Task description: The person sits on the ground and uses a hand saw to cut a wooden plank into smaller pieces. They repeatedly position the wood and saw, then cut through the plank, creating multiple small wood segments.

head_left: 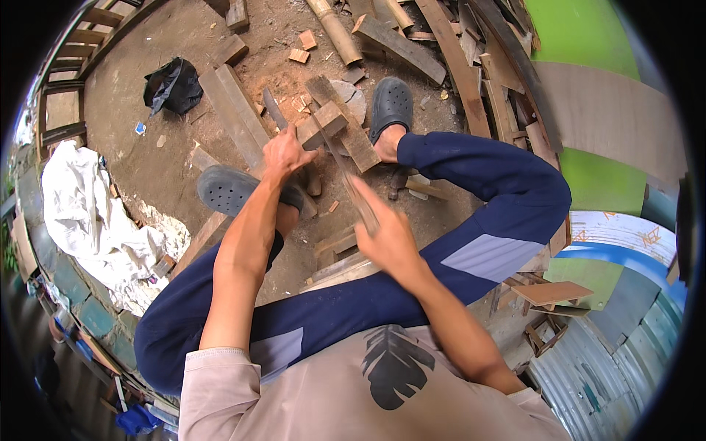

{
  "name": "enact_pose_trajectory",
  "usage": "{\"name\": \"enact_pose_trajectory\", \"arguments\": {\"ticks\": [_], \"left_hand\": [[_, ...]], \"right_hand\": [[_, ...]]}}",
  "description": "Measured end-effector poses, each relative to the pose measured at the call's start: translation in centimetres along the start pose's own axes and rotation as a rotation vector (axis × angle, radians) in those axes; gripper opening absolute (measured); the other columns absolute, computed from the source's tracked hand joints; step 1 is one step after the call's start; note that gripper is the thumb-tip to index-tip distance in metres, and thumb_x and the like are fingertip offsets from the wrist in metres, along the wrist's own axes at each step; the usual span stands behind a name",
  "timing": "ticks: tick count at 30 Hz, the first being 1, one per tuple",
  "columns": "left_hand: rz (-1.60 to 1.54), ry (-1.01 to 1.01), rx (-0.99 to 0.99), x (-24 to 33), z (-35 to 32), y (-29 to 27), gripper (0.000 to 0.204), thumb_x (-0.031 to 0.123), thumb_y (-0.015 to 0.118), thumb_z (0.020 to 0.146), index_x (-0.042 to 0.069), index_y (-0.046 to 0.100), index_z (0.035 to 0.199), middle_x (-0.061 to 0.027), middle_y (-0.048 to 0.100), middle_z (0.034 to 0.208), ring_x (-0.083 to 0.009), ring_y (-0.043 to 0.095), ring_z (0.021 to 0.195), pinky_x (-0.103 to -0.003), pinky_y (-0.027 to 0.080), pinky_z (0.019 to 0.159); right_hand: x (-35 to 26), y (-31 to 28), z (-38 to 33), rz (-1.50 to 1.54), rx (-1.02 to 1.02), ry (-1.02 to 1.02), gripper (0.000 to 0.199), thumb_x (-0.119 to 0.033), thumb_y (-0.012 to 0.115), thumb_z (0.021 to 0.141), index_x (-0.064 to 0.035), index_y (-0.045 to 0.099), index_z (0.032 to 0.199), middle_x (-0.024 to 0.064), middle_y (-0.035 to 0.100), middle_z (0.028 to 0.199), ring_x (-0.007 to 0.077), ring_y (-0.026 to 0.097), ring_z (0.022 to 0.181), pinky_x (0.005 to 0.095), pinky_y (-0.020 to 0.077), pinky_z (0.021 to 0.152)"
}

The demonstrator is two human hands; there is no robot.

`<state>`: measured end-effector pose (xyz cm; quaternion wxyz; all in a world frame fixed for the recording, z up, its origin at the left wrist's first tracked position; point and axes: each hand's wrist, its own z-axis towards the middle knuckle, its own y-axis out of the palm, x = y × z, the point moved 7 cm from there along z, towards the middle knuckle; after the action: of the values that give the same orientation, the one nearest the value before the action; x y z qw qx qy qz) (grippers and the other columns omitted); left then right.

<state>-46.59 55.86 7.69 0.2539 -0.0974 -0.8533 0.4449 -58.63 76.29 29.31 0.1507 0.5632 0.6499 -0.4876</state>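
A small squared block of pale brown wood (323,123) is gripped by the left hand (285,156), whose fingers are curled closed about the block's near end, the thumb pointing toward the right hand. The block is held just beyond the fingertips, resting against a longer, darker wooden plank (351,136) that lies slantwise beneath it. Just past the left hand's knuckles, a dark curved metal blade (274,109) is seen on the ground beside a long flat grey-brown board (237,114).

A thin blurred wooden-handled tool (354,192) is clasped by the right hand (387,237), the fingers being closed around its lower part; its upper end reaches up toward the block. What kind of tool it is cannot be told because of the blur.

Below the left hand, a dark grey perforated rubber clog (229,189) is worn on one foot; beyond the right hand, a matching clog (390,105) is worn on the other. Further out from both hands, small light wood chips (300,55) are scattered over the reddish earth floor (165,158), and a crumpled black plastic bag (173,85) lies well to the left of the left hand.
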Motion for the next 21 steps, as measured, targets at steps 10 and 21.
{"name": "enact_pose_trajectory", "arguments": {"ticks": [10, 21], "left_hand": [[-0.013, -0.012, -0.033, 0.1, -0.6, 0.1, 0.082, 0.056, 0.083, 0.068, 0.0, 0.062, 0.125, -0.0231, 0.074, 0.11, -0.0406, 0.074, 0.099, -0.052, 0.058, 0.083], [0.012, 0.038, 0.133, 0.4, -1.1, 1.3, 0.088, 0.056, 0.086, 0.066, 0.001, 0.062, 0.13, -0.0233, 0.072, 0.111, -0.0409, 0.073, 0.099, -0.05, 0.059, 0.086]], "right_hand": [[-1.0, -1.7, -5.2, 0.035, 0.038, -0.125, 0.079, -0.005, 0.063, 0.083, -0.0217, 0.046, 0.158, 0.0316, 0.072, 0.095, 0.0513, 0.069, 0.085, 0.0547, 0.0572, 0.078], [-0.5, 1.6, 4.1, -0.073, -0.052, 0.012, 0.072, -0.009, 0.065, 0.085, -0.0154, 0.049, 0.155, 0.0296, 0.073, 0.093, 0.051, 0.07, 0.089, 0.0555, 0.0568, 0.083]]}}
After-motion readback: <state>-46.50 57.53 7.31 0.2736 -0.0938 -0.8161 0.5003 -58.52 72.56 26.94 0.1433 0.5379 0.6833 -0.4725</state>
